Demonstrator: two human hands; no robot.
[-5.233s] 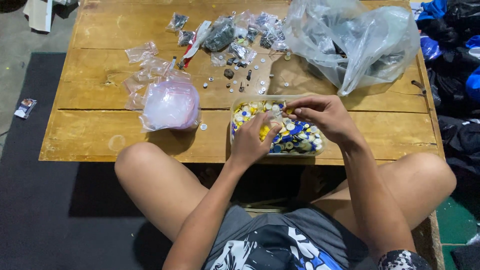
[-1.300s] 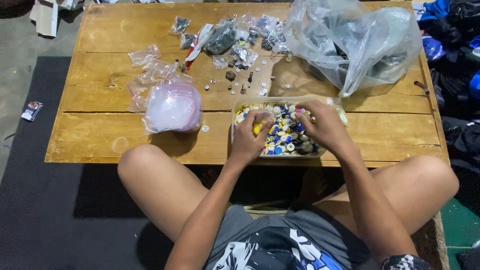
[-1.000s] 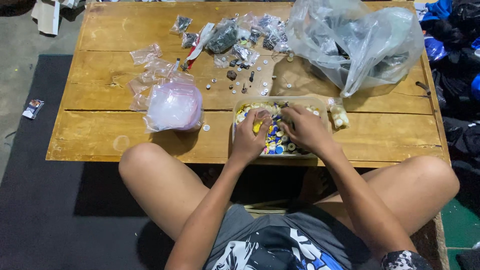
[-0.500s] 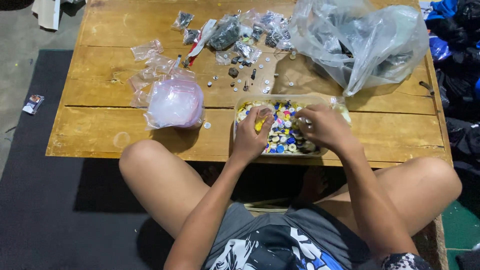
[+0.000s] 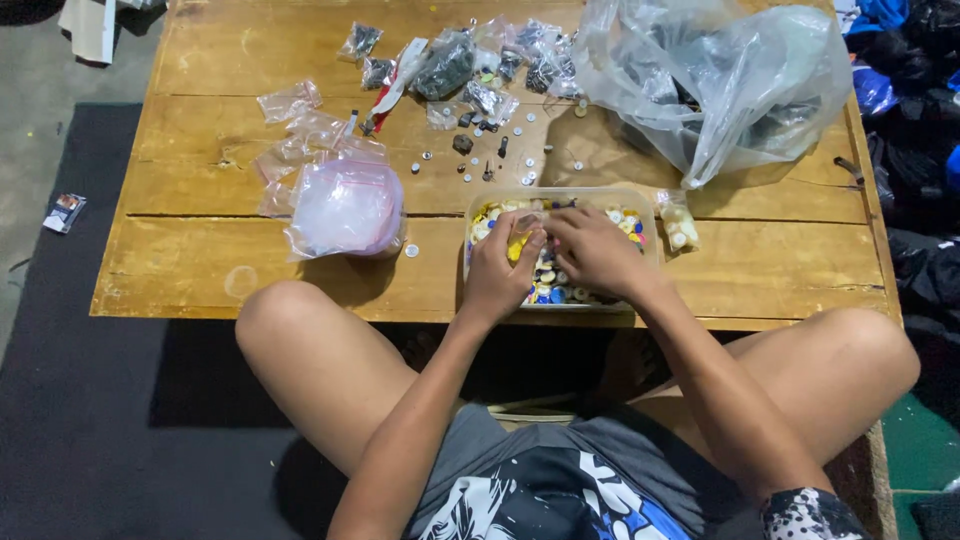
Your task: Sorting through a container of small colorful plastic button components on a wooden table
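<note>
Only the head view here, looking straight down. The surface is a low wooden table (image 5: 200, 270) made of yellowish planks, sitting on a dark mat with grey floor off past the left hand's side. The person sits cross-legged at the near edge, knees out to both sides.

Both hands are down in a clear plastic tray (image 5: 560, 197) full of small coloured buttons (image 5: 552, 285), mostly yellow, blue and white. The left hand (image 5: 497, 270) rests on the tray's left part, fingers curled around what looks like a yellow piece. The right hand (image 5: 597, 255) lies just beside it, palm down over the buttons, fingertips meeting the left's; can't tell if it's pinching anything.

Left of the left hand there's a pinkish zip bag (image 5: 345, 208). Beyond both hands lie small clear packets (image 5: 455, 65) and loose bits, and past the right hand a big crumpled clear plastic bag (image 5: 715, 85).
</note>
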